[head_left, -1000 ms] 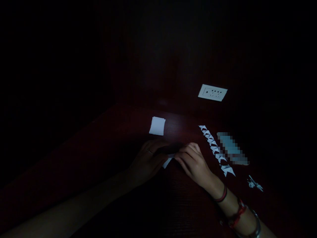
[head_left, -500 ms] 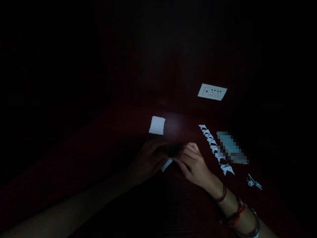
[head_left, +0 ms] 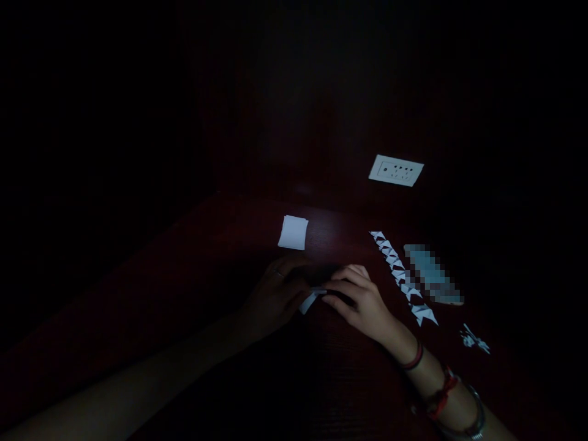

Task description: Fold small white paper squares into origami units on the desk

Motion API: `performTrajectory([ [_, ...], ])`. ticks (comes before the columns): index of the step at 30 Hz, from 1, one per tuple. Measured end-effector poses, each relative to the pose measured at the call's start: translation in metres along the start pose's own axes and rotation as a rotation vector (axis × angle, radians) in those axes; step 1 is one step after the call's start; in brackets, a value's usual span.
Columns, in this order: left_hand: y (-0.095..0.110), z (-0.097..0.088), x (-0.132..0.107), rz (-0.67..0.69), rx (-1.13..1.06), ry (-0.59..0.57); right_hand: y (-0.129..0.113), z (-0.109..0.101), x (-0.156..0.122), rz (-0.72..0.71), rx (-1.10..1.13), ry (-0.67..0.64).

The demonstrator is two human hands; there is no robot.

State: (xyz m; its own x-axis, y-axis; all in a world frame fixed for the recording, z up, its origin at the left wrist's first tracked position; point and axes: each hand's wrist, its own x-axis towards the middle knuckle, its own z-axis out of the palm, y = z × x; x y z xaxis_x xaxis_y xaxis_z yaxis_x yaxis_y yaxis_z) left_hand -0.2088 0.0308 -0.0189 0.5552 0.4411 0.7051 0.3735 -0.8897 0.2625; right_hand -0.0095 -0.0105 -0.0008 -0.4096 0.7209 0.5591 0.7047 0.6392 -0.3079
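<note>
A small white piece of paper (head_left: 309, 303) with a folded edge is between my two hands, just above or on the dark red table. My left hand (head_left: 278, 300), in shadow and wearing a ring, pinches its left side between thumb and fingers. At the right end of the fold, the index finger and thumb of my right hand (head_left: 361, 303) hold the edge, a narrow dark gap showing behind their tips. Beyond the hands lies a stack of white paper (head_left: 294, 233). Right of my right hand runs a row of folded paper pieces (head_left: 399, 269).
A flat slab-like object (head_left: 434, 274), blurred by pixels, lies right of the folded row. Nearer me is a little heap of thin white bits (head_left: 474, 340). A white socket plate (head_left: 396, 170) is on the back wall. Much of the surroundings is too dark to make out.
The thumb and index finger of my right hand have parted slightly, and the paper's upper edge now shows as a flatter folded strip. My left hand has barely moved.
</note>
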Motion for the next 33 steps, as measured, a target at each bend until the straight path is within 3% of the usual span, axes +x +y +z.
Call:
performTrajectory([
  [8, -0.001, 0.003, 0.000, -0.031, -0.018, -0.022, -0.005, 0.001, 0.001, -0.025, -0.102, -0.030],
  [25, 0.006, 0.000, 0.004, -0.016, -0.062, -0.061, -0.010, 0.006, 0.004, 0.009, 0.020, -0.004],
  [33, 0.001, 0.002, 0.004, -0.013, -0.044, -0.041, -0.010, 0.002, 0.006, -0.042, -0.116, -0.050],
])
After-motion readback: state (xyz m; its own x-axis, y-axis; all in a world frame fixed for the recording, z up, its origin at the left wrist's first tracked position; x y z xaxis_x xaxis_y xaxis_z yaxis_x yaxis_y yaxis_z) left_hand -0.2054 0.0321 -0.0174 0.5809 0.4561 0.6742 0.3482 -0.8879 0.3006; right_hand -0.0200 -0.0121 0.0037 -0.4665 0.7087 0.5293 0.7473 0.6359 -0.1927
